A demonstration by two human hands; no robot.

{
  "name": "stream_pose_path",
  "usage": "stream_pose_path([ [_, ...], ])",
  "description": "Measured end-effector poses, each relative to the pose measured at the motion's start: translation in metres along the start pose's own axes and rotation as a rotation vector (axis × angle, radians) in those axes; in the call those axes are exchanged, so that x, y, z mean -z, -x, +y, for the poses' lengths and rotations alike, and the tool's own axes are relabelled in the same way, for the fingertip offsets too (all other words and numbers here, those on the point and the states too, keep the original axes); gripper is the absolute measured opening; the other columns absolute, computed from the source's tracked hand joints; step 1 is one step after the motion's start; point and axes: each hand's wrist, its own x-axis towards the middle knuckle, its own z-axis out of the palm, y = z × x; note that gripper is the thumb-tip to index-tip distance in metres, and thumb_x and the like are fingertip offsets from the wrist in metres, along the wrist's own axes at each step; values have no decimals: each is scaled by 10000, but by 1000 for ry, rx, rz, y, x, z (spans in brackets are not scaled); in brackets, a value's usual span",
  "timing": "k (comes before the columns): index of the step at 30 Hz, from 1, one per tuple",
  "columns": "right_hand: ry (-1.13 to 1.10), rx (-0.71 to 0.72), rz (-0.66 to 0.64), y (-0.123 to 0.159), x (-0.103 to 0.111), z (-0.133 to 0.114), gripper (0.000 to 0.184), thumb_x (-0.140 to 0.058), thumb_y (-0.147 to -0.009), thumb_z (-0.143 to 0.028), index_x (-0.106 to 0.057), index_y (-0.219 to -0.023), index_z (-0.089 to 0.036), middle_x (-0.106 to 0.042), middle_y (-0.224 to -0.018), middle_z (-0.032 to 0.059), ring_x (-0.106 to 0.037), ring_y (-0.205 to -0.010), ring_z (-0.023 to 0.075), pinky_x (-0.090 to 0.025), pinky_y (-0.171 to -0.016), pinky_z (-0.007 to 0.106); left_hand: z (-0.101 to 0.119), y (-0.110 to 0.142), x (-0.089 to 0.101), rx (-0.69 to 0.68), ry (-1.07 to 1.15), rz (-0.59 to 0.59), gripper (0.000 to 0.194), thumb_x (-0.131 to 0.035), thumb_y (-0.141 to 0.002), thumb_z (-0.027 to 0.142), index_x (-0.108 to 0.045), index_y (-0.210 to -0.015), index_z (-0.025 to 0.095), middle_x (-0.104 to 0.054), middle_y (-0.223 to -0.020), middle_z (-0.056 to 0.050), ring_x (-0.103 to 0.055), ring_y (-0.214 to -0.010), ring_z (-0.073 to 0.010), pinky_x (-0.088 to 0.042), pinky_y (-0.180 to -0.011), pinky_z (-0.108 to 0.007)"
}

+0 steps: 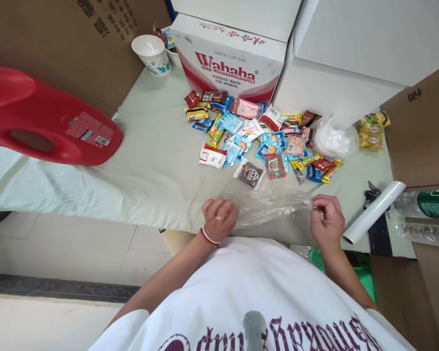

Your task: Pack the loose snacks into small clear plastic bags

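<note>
A length of clear plastic film (278,207) is stretched between my two hands at the table's front edge; I cannot tell whether it is a sheet or a bag. My left hand (221,217), with a ring and bracelets at the wrist, is closed on its left end. The right end is pinched in the fingers of my right hand (326,219). Just beyond the film lies a spread pile of small wrapped snacks (272,142), the nearest being a dark packet (249,174). A white roll (375,212) rests to the right of my right hand.
Behind the snacks stands a Wahaha carton (230,68), beside white boxes (336,83). A red jug (51,117) and paper cup (152,56) are to the left. Crumpled translucent plastic (334,139), yellow packets (371,134) and bottles (435,204) are at the right.
</note>
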Motion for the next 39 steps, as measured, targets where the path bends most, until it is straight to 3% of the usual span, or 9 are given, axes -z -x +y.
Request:
stream_pose_path([
  [3, -21, 183, -305, 0, -9, -16, 184, -531, -841, -170, -684, -906, -248, -684, -1150, 92, -656, -1072, 253, -523, -936, 406, -1, -9, -2, -217, 54, -358, 176, -592, -860, 176, -716, -880, 299, -750, -1024, -84, -629, -1154, -277, -292, -1167, -555],
  [5, -16, 137, -398, 4, -17, -7, 191, -515, -848, -170, -690, -870, -243, -697, -1141, 87, -673, -1036, 240, -530, -899, 386, -2, -17, -3, -262, -10, -390, 218, -558, -856, 142, -727, -913, 267, -754, -1045, -102, -642, -1140, -280, -293, -1168, -563],
  [12, 6, -329, -135, 19, 1, 62, 174, -528, -812, -275, -687, -850, -217, -707, -923, 65, -655, -834, 225, -534, -773, 373, -1, -21, -9, -186, -308, -240, 392, -498, -996, 344, -670, -1330, 228, -571, -1519, -167, -557, -1323, -354, -364, -1077, -543],
  [16, 118, -130, 68, 12, 11, 36, 206, -545, -861, -233, -712, -979, -213, -679, -1155, 122, -650, -1018, 260, -548, -862, 424, 6, -20, -12, -244, -370, -290, 491, -523, -996, 380, -574, -1471, 269, -452, -1624, -145, -340, -1537, -382, -119, -1232, -657],
  [21, 144, 318, -553, 8, -3, 3, 394, -605, -929, -223, -685, -1313, -260, -555, -1516, 117, -469, -1428, 317, -417, -1165, 530, -6, -14, 5, -291, -447, -359, 564, -531, -993, 427, -486, -1545, 323, -395, -1658, -112, -327, -1551, -376, 8, -1240, -700],
  [25, 160, 293, -947, -16, 13, 24, 345, -581, -963, -266, -714, -1277, -218, -601, -1477, 122, -527, -1385, 313, -472, -1124, 490, -26, -3, 25, -264, -548, -336, 593, -508, -995, 472, -457, -1564, 314, -363, -1669, -107, -350, -1538, -380, 45, -1226, -729],
  [28, 227, 277, -996, -69, 19, 25, 340, -516, -1010, -344, -732, -1227, -198, -718, -1256, 137, -648, -1171, 298, -521, -1029, 465, -33, 4, 33, -234, -610, -341, 618, -501, -989, 516, -450, -1568, 309, -334, -1681, -98, -321, -1548, -396, 55, -1209, -760],
  [35, 562, 519, -604, -211, -111, -59, 525, -436, -982, -139, -536, -1496, -167, -506, -1554, 148, -472, -1364, 326, -432, -1081, 440, -34, 5, 34, -224, -612, -361, 652, -478, -987, 576, -398, -1592, 344, -317, -1693, -64, -279, -1574, -355, -20, -1247, -712],
  [39, 656, 598, -721, -236, -170, -88, 590, -374, -988, -78, -434, -1564, -190, -452, -1584, 163, -512, -1332, 302, -453, -1040, 427, -34, 5, 36, -221, -599, -343, 638, -462, -997, 579, -409, -1586, 342, -333, -1689, -57, -309, -1564, -340, -45, -1259, -683],
])
